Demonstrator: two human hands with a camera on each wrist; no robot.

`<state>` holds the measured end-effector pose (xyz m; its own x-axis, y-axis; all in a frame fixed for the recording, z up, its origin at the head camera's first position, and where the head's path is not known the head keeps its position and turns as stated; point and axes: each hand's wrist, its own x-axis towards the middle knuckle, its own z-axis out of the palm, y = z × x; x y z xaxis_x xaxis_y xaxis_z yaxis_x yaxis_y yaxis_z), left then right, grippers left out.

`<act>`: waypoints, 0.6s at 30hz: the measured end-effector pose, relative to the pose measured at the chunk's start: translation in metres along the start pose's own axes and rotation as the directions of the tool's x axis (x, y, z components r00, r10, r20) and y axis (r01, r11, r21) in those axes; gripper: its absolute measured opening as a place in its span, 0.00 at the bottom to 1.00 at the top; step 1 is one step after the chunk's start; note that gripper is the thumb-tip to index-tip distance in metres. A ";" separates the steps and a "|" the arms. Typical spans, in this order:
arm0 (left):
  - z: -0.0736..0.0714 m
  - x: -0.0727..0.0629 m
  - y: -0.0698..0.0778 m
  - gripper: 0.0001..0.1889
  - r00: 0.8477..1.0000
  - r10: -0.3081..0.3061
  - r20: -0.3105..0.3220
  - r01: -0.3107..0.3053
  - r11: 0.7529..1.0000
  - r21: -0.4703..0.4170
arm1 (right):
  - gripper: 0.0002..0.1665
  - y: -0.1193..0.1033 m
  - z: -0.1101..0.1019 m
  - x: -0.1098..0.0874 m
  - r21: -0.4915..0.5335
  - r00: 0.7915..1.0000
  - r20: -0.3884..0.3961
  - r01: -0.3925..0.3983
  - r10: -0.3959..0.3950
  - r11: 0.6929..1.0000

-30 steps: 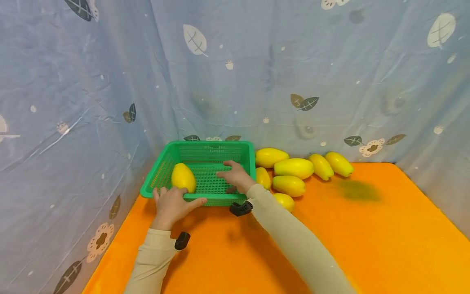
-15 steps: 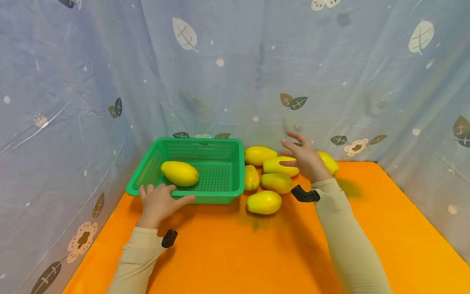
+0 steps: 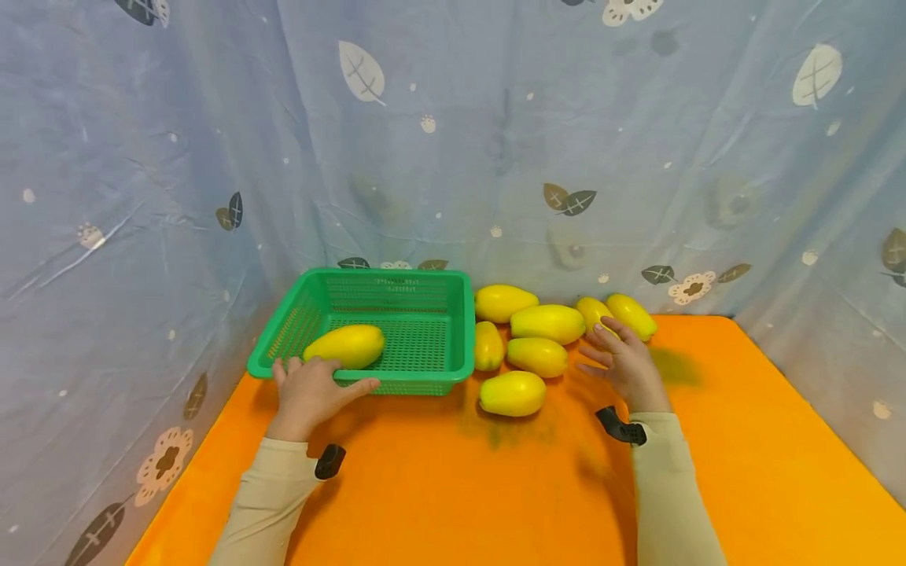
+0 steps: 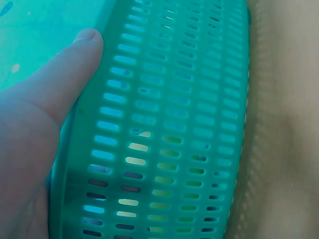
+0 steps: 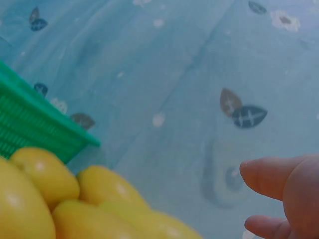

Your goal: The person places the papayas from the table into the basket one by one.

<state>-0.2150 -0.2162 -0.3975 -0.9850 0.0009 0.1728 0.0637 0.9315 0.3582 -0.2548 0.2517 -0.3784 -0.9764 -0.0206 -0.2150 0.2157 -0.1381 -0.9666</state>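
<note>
My left hand grips the front rim of a green plastic basket, fingers over the rim and thumb along the outside. In the left wrist view the thumb lies against the slotted wall. One yellow papaya lies inside the basket, at its left. My right hand holds nothing; its fingers are spread beside two papayas at the right end of the group. It overlaps the nearer papaya in the head view, and the farther papaya lies just behind it.
Several more papayas lie close together on the orange tabletop, right of the basket. The nearest papaya sits slightly apart in front. A patterned blue curtain stands behind and at both sides.
My right hand has come out of the basket, moved right over the papayas and lowered beside the rightmost ones. The papaya in the basket has rolled and turned lengthwise. My left hand stays at the rim.
</note>
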 end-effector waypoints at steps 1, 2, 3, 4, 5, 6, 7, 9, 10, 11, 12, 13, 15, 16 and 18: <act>0.001 0.000 0.000 0.45 1.000 0.000 -0.001 0.000 1.000 0.000 | 0.50 0.003 -0.001 0.001 -0.001 1.000 -0.007 -0.007 0.007 1.000; 0.002 0.001 0.000 0.46 1.000 -0.001 -0.002 0.001 1.000 0.000 | 0.51 0.006 -0.001 0.001 -0.004 1.000 -0.010 -0.010 0.010 1.000; 0.002 0.001 -0.001 0.46 1.000 -0.001 -0.004 0.001 1.000 -0.001 | 0.51 0.007 -0.001 0.002 -0.011 1.000 -0.012 -0.010 0.010 1.000; 0.003 0.002 -0.001 0.46 1.000 -0.001 -0.009 0.001 1.000 -0.002 | 0.52 0.008 -0.001 0.002 -0.017 1.000 -0.016 -0.010 0.009 1.000; 0.003 0.002 -0.001 0.45 1.000 -0.001 -0.014 0.001 1.000 -0.005 | 0.51 0.008 -0.001 0.003 -0.022 1.000 -0.018 -0.008 0.007 1.000; 0.003 0.002 -0.001 0.44 1.000 -0.001 -0.018 0.001 1.000 -0.007 | 0.51 0.008 -0.001 0.004 -0.024 1.000 -0.023 -0.009 0.008 1.000; 0.003 0.002 -0.001 0.44 1.000 0.000 -0.019 0.000 1.000 -0.007 | 0.51 0.008 -0.001 0.005 -0.029 1.000 -0.025 -0.013 0.012 0.999; 0.003 0.002 -0.001 0.44 1.000 0.003 -0.016 -0.003 1.000 -0.007 | 0.50 0.009 -0.001 0.006 -0.036 0.999 -0.031 -0.023 0.022 0.999; 0.002 0.002 -0.001 0.44 1.000 0.002 -0.012 -0.002 1.000 -0.005 | 0.50 0.010 -0.001 0.008 -0.036 0.999 -0.032 -0.031 0.030 0.999; 0.002 0.002 0.000 0.45 1.000 0.003 -0.007 -0.003 1.000 -0.005 | 0.49 0.011 0.000 0.009 -0.037 0.999 -0.036 -0.036 0.035 0.999; 0.002 0.002 0.000 0.45 1.000 0.000 -0.004 0.000 1.000 -0.003 | 0.49 0.012 0.001 0.011 -0.037 0.999 -0.033 -0.043 0.042 0.998; 0.002 0.002 0.000 0.46 1.000 0.000 0.000 0.000 1.000 0.000 | 0.49 0.014 0.002 0.013 -0.046 0.998 -0.033 -0.051 0.050 0.998; 0.002 0.001 0.000 0.47 1.000 -0.004 0.005 0.004 1.000 0.000 | 0.48 0.019 0.006 0.017 -0.063 0.998 -0.030 -0.064 0.063 0.996; 0.002 0.001 0.000 0.47 1.000 -0.007 0.008 0.007 1.000 0.001 | 0.48 0.021 0.007 0.018 -0.084 0.997 -0.028 -0.069 0.066 0.994; 0.002 0.000 0.001 0.47 1.000 -0.010 0.013 0.010 1.000 0.004 | 0.47 0.027 0.011 0.022 -0.132 0.997 -0.024 -0.076 0.073 0.988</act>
<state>-0.2158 -0.2148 -0.3994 -0.9876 -0.0041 0.1572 0.0529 0.9329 0.3562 -0.2704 0.2368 -0.4076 -0.9574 -0.0069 -0.2887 0.2887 -0.0043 -0.9574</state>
